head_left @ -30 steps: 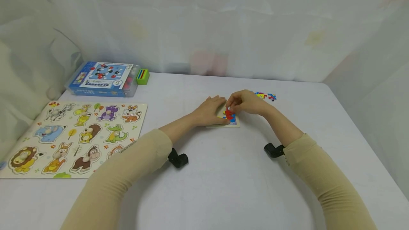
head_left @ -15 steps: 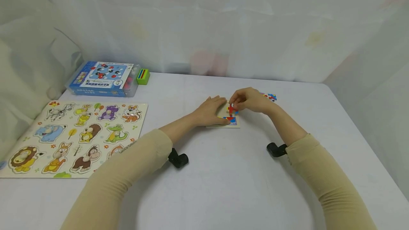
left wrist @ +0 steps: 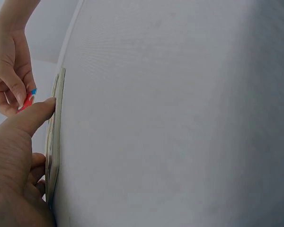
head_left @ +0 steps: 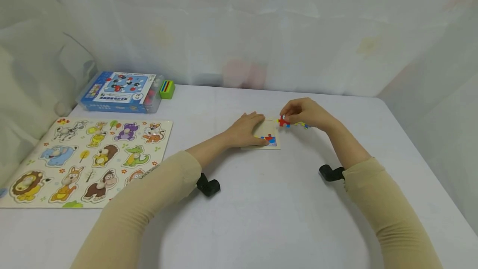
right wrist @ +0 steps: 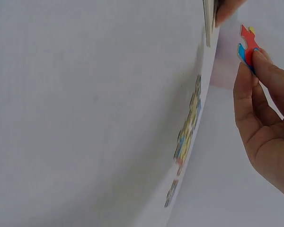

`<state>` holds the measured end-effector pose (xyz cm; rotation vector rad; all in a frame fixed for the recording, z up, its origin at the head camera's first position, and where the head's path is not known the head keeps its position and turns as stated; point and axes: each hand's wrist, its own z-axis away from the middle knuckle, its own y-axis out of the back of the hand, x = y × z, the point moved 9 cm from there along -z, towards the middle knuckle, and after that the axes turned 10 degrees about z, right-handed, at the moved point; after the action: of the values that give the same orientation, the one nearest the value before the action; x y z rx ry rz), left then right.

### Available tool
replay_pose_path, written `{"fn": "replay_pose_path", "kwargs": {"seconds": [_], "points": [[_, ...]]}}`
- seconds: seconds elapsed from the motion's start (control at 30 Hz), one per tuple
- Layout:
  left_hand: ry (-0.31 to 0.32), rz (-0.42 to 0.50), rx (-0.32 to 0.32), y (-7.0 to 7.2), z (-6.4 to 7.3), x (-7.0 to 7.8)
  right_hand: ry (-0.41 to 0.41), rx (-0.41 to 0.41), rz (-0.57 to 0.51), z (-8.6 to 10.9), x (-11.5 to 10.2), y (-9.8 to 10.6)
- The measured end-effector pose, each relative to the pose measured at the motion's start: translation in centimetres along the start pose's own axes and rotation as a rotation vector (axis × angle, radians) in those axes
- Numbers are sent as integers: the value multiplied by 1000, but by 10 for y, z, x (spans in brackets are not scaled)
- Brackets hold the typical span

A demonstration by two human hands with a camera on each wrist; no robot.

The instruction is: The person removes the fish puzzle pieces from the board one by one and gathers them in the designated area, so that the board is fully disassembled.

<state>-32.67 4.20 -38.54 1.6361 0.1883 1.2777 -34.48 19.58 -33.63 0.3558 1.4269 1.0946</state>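
Note:
Between thumb and fingers, my right hand (head_left: pixel 309 113) pinches a red puzzle piece (head_left: pixel 284 121) with blue and yellow edges, raised just right of a small wooden puzzle board (head_left: pixel 274 148). In the right wrist view the piece (right wrist: pixel 252 46) is off the table. My left hand (head_left: pixel 244 131) lies over the board's left side, fingers extended toward its far edge. Its thumb (left wrist: pixel 41 112) presses near the front edge, beside a red and blue piece (head_left: pixel 270 140) set in the board. The board's upper right recess shows bare wood.
Several loose puzzle pieces (right wrist: pixel 185 134) lie on the table right of the board, partly hidden in the head view by my right hand. A large animal puzzle board (head_left: pixel 87 159) covers the left side. Behind it stand a blue box (head_left: pixel 115 92) and a green block (head_left: pixel 167 89).
My right hand has lifted the red piece out of the board area and carried it right and slightly away. My left hand has stayed on the board.

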Motion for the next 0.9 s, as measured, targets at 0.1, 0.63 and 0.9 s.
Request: {"fn": "replay_pose_path", "kwargs": {"seconds": [0.1,0.63,0.9], "points": [[-3,-2,2,0,0,0,-16,13,-11,2,9,6],[-4,-4,0,0,0,0,-102,62,-26,23,58,34],[0,-5,4,0,1,-1,-129,80,-32,29,80,44]]}}
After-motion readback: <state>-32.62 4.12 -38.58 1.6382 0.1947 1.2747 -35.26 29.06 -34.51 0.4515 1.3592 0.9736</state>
